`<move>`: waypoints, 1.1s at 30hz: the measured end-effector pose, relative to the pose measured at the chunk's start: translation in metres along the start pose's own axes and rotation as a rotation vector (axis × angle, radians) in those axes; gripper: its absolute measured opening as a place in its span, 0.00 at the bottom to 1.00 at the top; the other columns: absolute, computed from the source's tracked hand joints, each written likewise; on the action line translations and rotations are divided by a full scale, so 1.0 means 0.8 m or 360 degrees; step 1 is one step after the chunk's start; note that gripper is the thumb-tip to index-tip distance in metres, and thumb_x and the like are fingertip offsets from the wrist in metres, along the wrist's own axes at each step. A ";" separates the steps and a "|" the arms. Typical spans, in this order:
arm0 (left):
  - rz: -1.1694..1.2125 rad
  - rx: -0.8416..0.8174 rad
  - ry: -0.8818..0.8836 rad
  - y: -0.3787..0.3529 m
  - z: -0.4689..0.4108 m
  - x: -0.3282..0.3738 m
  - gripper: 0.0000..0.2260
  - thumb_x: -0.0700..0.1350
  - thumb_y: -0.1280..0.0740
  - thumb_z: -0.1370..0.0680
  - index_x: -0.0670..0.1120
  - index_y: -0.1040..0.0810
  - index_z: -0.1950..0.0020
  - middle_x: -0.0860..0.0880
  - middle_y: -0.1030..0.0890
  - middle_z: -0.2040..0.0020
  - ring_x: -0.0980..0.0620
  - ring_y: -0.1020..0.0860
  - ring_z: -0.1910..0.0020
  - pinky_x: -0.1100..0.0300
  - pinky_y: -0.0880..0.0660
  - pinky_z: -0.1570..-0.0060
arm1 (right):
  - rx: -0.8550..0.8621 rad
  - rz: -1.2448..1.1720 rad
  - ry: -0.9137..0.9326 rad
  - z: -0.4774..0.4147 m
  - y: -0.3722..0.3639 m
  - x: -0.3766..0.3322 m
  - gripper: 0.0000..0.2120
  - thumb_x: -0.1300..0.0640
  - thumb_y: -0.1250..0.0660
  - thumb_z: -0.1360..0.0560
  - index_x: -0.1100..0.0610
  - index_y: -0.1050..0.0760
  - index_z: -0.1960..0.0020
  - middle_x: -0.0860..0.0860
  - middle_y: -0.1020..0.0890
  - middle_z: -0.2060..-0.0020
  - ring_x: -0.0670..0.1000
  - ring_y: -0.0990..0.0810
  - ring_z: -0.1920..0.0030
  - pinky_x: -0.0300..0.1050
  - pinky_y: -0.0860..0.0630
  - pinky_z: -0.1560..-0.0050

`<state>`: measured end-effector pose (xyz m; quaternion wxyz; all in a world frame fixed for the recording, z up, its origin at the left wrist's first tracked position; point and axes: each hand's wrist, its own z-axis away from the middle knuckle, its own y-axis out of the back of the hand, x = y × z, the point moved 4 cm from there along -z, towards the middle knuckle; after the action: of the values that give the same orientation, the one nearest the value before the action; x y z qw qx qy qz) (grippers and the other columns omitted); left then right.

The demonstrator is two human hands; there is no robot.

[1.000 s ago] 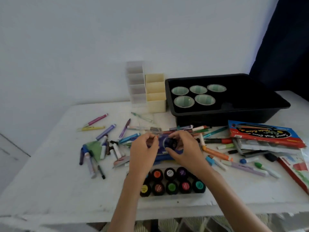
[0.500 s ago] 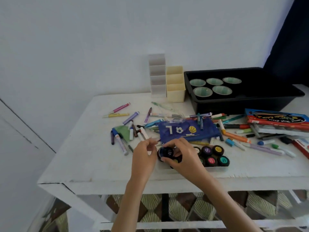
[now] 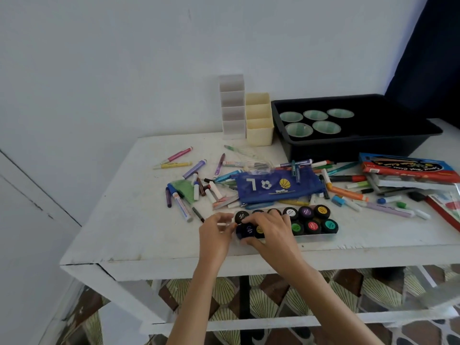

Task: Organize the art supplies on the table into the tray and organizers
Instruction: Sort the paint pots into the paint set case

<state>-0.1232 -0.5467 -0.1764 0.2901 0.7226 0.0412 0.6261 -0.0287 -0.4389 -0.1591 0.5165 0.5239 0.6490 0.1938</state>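
Note:
A clear case of paint pots (image 3: 321,236) with black lids lies near the table's front edge. My right hand (image 3: 270,229) grips a dark blue paint pot (image 3: 245,231) at the case's left end. My left hand (image 3: 215,231) is beside it, fingertips touching the pot and the case's left end. Behind the case lies a blue pencil pouch (image 3: 273,189). Markers (image 3: 194,169) and pens are scattered around it. At the back stand a black tray (image 3: 373,143) holding several green-lined cups (image 3: 298,129), a cream organizer (image 3: 258,120) and a white organizer (image 3: 232,105).
Boxes of coloured pencils (image 3: 408,169) and stacked packs lie at the right edge. A green cloth piece (image 3: 185,189) sits among markers at the left. The white table (image 3: 124,220) stands against a white wall; patterned floor shows below.
The blue pot went from above the pouch down to the left end of the paint case, both hands with it. The camera view shifted left and back.

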 end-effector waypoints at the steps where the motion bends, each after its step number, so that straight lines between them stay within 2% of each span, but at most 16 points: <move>1: 0.0042 0.0000 0.0040 0.000 0.001 -0.002 0.08 0.38 0.31 0.25 0.43 0.21 0.47 0.49 0.20 0.51 0.54 0.23 0.58 0.72 0.27 0.62 | 0.0015 0.0052 0.0025 0.000 0.000 0.000 0.17 0.51 0.24 0.36 0.51 0.22 0.49 0.46 0.19 0.57 0.53 0.25 0.54 0.42 0.46 0.57; 4: 0.0184 0.0010 0.0161 0.001 0.001 -0.010 0.08 0.39 0.31 0.25 0.45 0.20 0.47 0.48 0.20 0.52 0.51 0.22 0.57 0.71 0.28 0.64 | 0.0059 0.0126 0.0027 -0.002 0.001 0.000 0.16 0.49 0.25 0.37 0.52 0.20 0.52 0.47 0.18 0.61 0.54 0.23 0.58 0.43 0.46 0.57; 6: 0.0209 -0.0010 0.0223 0.002 -0.001 -0.014 0.08 0.40 0.30 0.25 0.46 0.20 0.47 0.46 0.20 0.52 0.49 0.21 0.55 0.69 0.29 0.63 | 0.0065 0.0168 0.0015 -0.005 0.001 -0.002 0.15 0.49 0.25 0.37 0.53 0.20 0.52 0.48 0.18 0.62 0.55 0.23 0.57 0.45 0.44 0.55; 8: 0.0224 -0.0023 0.0253 0.001 -0.001 -0.016 0.07 0.40 0.30 0.26 0.46 0.20 0.48 0.45 0.20 0.52 0.49 0.21 0.54 0.66 0.27 0.60 | 0.0015 0.0220 -0.0020 -0.009 0.004 -0.009 0.15 0.49 0.26 0.33 0.52 0.21 0.49 0.49 0.18 0.58 0.56 0.24 0.52 0.47 0.40 0.52; 11: 0.0212 -0.0020 0.0247 0.002 -0.001 -0.014 0.07 0.40 0.30 0.26 0.45 0.20 0.48 0.45 0.20 0.53 0.49 0.21 0.54 0.64 0.25 0.58 | -0.0185 0.0378 -0.0110 -0.016 0.007 -0.019 0.16 0.47 0.32 0.28 0.49 0.25 0.41 0.47 0.20 0.48 0.53 0.29 0.42 0.47 0.42 0.44; 15: 0.0205 -0.0015 0.0267 0.003 -0.001 -0.015 0.09 0.40 0.29 0.27 0.44 0.19 0.47 0.45 0.19 0.55 0.49 0.20 0.54 0.59 0.23 0.53 | -0.0346 0.0560 -0.0080 -0.026 0.003 -0.031 0.17 0.53 0.34 0.27 0.48 0.26 0.39 0.49 0.21 0.46 0.54 0.32 0.41 0.49 0.40 0.41; 19: 0.0223 -0.0011 0.0258 0.001 0.000 -0.017 0.09 0.39 0.29 0.26 0.43 0.19 0.47 0.47 0.19 0.57 0.51 0.21 0.57 0.65 0.26 0.58 | -0.0456 0.0403 -0.0173 -0.029 0.005 -0.020 0.16 0.47 0.38 0.23 0.46 0.27 0.36 0.49 0.21 0.44 0.53 0.32 0.40 0.48 0.41 0.41; 21: 0.0239 -0.0009 0.0258 0.001 -0.001 -0.017 0.08 0.38 0.30 0.26 0.43 0.19 0.47 0.49 0.19 0.59 0.53 0.22 0.59 0.67 0.26 0.59 | -0.0455 0.0482 -0.0120 -0.025 0.004 -0.017 0.15 0.51 0.40 0.21 0.47 0.28 0.34 0.51 0.22 0.44 0.53 0.33 0.40 0.48 0.42 0.41; 24: 0.0284 -0.0018 0.0289 0.001 -0.002 -0.019 0.09 0.38 0.30 0.26 0.43 0.20 0.47 0.49 0.20 0.59 0.54 0.22 0.59 0.69 0.27 0.60 | -0.0406 0.0521 -0.0004 -0.017 -0.003 -0.024 0.15 0.59 0.38 0.23 0.50 0.25 0.38 0.51 0.21 0.47 0.55 0.32 0.41 0.49 0.40 0.43; 26: 0.0277 -0.0024 0.0301 0.002 -0.002 -0.019 0.10 0.39 0.30 0.26 0.42 0.20 0.45 0.48 0.20 0.58 0.52 0.22 0.57 0.68 0.27 0.60 | -0.0285 0.0496 0.0026 -0.012 -0.007 -0.023 0.12 0.63 0.30 0.29 0.51 0.19 0.48 0.53 0.22 0.53 0.57 0.27 0.48 0.52 0.32 0.48; 28: 0.0164 0.0004 0.0238 0.001 0.001 -0.014 0.11 0.40 0.30 0.25 0.42 0.21 0.44 0.47 0.19 0.54 0.52 0.22 0.56 0.67 0.27 0.59 | -0.0100 0.0386 -0.0038 -0.006 -0.012 -0.015 0.10 0.62 0.25 0.34 0.53 0.17 0.54 0.52 0.25 0.57 0.56 0.25 0.55 0.52 0.26 0.56; 29: 0.0046 0.0062 0.0157 0.001 0.005 -0.009 0.12 0.41 0.31 0.25 0.43 0.22 0.42 0.47 0.20 0.50 0.53 0.22 0.54 0.66 0.27 0.56 | -0.0059 0.0312 -0.0067 -0.002 -0.014 -0.014 0.09 0.60 0.27 0.31 0.54 0.18 0.52 0.52 0.25 0.56 0.56 0.26 0.54 0.52 0.25 0.55; 31: -0.0262 0.0271 -0.0119 0.002 0.018 0.006 0.14 0.43 0.33 0.23 0.45 0.25 0.38 0.49 0.22 0.42 0.53 0.25 0.44 0.62 0.27 0.46 | 0.0048 0.0183 -0.0113 0.005 -0.010 -0.012 0.11 0.57 0.36 0.25 0.56 0.21 0.44 0.51 0.24 0.52 0.54 0.26 0.50 0.51 0.27 0.51; 33: -0.0460 0.0347 -0.0466 -0.007 0.033 0.022 0.15 0.44 0.39 0.20 0.45 0.28 0.33 0.49 0.26 0.35 0.53 0.32 0.32 0.60 0.34 0.33 | 0.0170 0.0178 -0.0242 0.011 -0.003 -0.001 0.17 0.55 0.45 0.23 0.57 0.24 0.40 0.51 0.22 0.47 0.53 0.24 0.46 0.48 0.29 0.46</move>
<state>-0.0936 -0.5444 -0.1651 0.2998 0.8193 0.1693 0.4584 -0.0220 -0.4434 -0.1641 0.5240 0.5993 0.5870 0.1472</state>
